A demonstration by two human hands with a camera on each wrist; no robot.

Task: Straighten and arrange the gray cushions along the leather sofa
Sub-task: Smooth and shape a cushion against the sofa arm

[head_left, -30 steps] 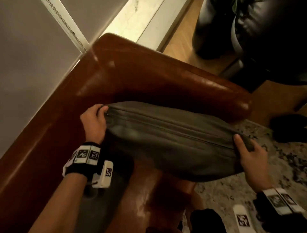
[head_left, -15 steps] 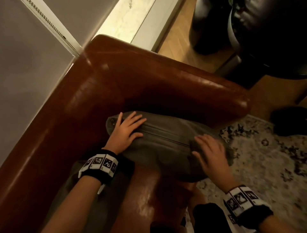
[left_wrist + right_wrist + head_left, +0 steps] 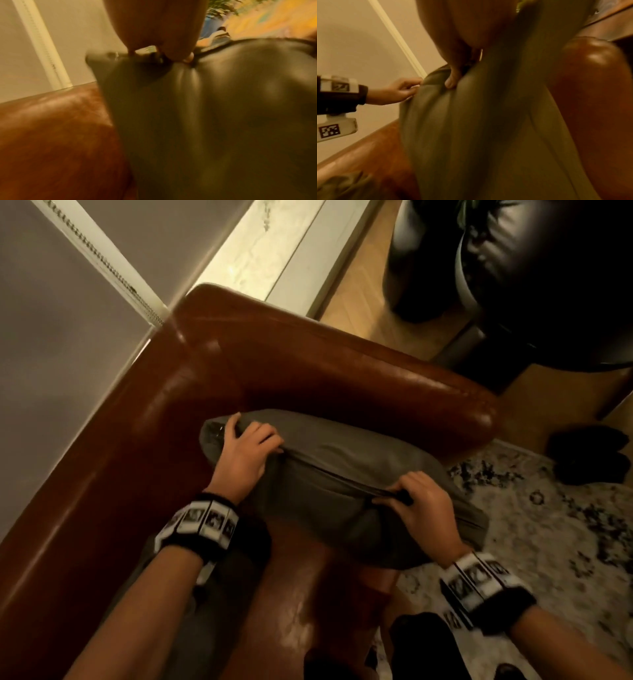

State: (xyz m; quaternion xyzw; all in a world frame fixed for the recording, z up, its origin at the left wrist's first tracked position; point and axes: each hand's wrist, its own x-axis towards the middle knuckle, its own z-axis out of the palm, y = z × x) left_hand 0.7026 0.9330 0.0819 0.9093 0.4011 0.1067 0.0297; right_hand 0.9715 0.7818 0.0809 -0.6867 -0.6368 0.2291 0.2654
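A gray cushion (image 3: 335,474) stands on edge in the corner of the brown leather sofa (image 3: 308,371), against the armrest. My left hand (image 3: 245,451) grips the cushion's top edge near its left corner, fingers curled over it. My right hand (image 3: 416,503) pinches the top seam further right. The left wrist view shows my left hand's fingers (image 3: 173,54) digging into the gray fabric (image 3: 223,108). In the right wrist view the right hand's fingers (image 3: 452,79) press into the seam of the gray cushion (image 3: 488,135), with the left hand (image 3: 397,92) holding the far end.
A second gray cushion (image 3: 205,628) lies on the seat under my left forearm. The wall (image 3: 51,337) runs behind the sofa back. A patterned rug (image 3: 531,525) lies to the right. A dark leather chair (image 3: 548,268) stands beyond the armrest.
Both hands went from gripping the cushion's ends, to resting flat on top, to now clutching its upper edge. The cushion has sunk lower into the sofa corner.
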